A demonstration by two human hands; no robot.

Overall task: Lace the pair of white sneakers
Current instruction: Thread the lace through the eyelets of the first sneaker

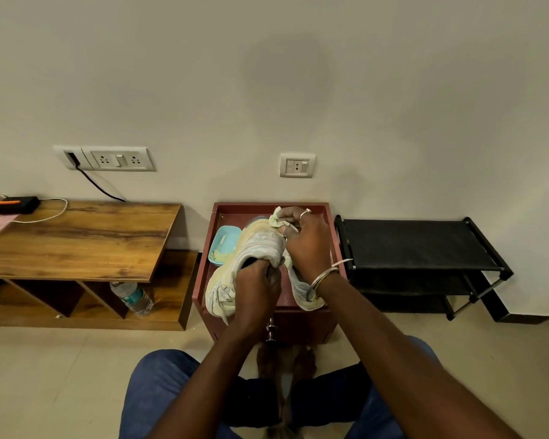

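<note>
No writing, number or brand can be read anywhere in the frame. The water bottle (133, 298) at lower left, in an open compartment of the wooden unit (76, 236), has a teal and white label, but its print is too small and blurred to make out. The white sneaker (260, 247) in the middle of the frame shows only faint marks, none of them legible
</note>
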